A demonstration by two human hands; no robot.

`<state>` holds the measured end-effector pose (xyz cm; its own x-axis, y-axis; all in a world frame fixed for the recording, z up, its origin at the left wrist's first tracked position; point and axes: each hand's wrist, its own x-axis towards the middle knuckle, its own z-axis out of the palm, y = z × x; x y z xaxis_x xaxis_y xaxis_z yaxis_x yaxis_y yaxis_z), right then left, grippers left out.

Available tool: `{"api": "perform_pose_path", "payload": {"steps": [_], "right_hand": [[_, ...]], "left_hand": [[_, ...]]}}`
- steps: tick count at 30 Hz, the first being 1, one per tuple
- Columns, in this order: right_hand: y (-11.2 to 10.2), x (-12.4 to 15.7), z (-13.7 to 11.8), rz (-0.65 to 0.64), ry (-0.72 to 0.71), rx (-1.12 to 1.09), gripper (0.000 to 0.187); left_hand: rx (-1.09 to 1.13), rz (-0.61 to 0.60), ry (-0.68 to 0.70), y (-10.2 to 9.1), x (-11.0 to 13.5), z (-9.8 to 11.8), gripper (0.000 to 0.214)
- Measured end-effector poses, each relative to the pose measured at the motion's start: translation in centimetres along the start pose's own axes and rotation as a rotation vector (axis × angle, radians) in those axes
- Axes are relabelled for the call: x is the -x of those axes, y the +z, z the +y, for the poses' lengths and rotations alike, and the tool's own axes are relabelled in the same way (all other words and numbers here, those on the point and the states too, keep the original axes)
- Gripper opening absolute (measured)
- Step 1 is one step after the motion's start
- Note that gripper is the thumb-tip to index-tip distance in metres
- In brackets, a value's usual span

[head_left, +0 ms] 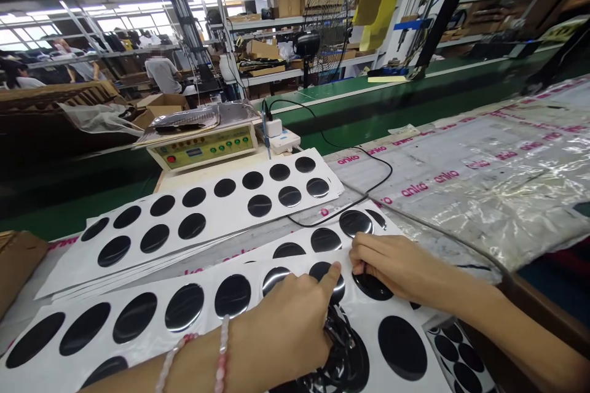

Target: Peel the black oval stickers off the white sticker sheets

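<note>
White sheets carrying glossy black round stickers lie before me; the nearest sheet [138, 344] runs across the bottom of the view. My left hand [295, 319] rests on it, its forefinger pressing one black sticker [328, 273]. My right hand [391, 264] pinches the edge of the neighbouring black sticker [374, 287] with its fingertips. A dark glossy object [343, 359] sits partly under my left hand. A pink and white bead bracelet [221, 356] is on my left wrist.
A stack of more sticker sheets [203, 215] lies behind. A yellow control box [207, 147] with buttons stands at the back, a black cable [369, 163] looping from it. Printed clear plastic bags [498, 172] cover the right. A green conveyor, a fan and distant people lie beyond.
</note>
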<state>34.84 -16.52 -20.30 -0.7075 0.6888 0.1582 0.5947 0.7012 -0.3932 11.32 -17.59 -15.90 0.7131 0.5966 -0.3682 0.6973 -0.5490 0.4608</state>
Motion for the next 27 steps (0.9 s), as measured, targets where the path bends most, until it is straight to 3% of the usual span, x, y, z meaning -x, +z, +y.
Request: {"api": "perform_pose_path", "payload": {"steps": [4, 10, 14, 19, 27], "right_hand": [[-0.1, 0.4, -0.1, 0.069, -0.037, 0.010, 0.019], [-0.8, 1.0, -0.4, 0.050, 0.003, -0.025, 0.022], [-0.9, 1.1, -0.3, 0.060, -0.044, 0.038, 0.035], [-1.0, 0.3, 0.0, 0.063, -0.074, 0.036, 0.025], [-0.7, 0.2, 0.0, 0.095, -0.086, 0.010, 0.024]], "left_hand": [[-0.017, 0.001, 0.007, 0.3, 0.0, -0.2, 0.092], [0.003, -0.005, -0.001, 0.1, 0.0, -0.1, 0.093], [-0.008, -0.016, -0.011, 0.0, 0.0, 0.0, 0.096], [-0.020, -0.019, -0.010, 0.0, 0.2, 0.1, 0.097], [0.021, 0.009, -0.018, 0.3, 0.2, -0.2, 0.094]]}}
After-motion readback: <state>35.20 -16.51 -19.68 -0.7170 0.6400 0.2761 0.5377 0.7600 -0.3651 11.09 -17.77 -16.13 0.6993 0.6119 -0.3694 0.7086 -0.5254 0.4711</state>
